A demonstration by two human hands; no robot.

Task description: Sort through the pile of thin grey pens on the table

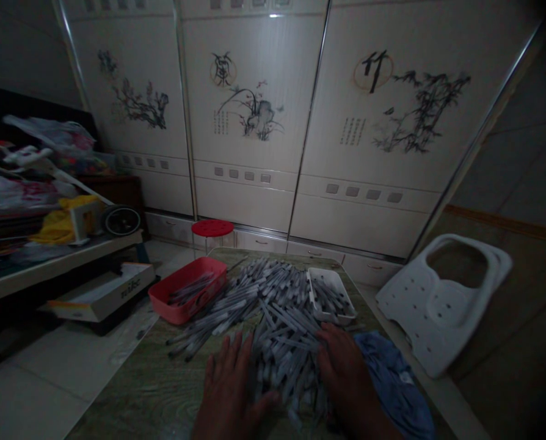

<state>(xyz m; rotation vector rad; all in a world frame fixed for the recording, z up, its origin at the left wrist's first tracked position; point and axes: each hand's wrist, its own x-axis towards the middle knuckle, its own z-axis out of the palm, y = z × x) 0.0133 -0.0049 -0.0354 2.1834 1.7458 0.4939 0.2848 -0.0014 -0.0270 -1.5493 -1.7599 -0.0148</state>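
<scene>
Grey pens [287, 324], red basket [168, 310]

Left hand [229, 385]: wrist cut off by the bottom edge
Right hand [344, 360]: forearm cut off there too
Pens [277, 308]: lower layers hidden
Blue cloth [394, 376]: partly behind right forearm
Wardrobe script [354, 131]: too small to read

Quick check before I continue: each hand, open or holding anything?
Left hand: open, by the pile of pens, nothing seen in its grasp.
Right hand: at the pile's right side; open or gripping, cannot be told.
</scene>
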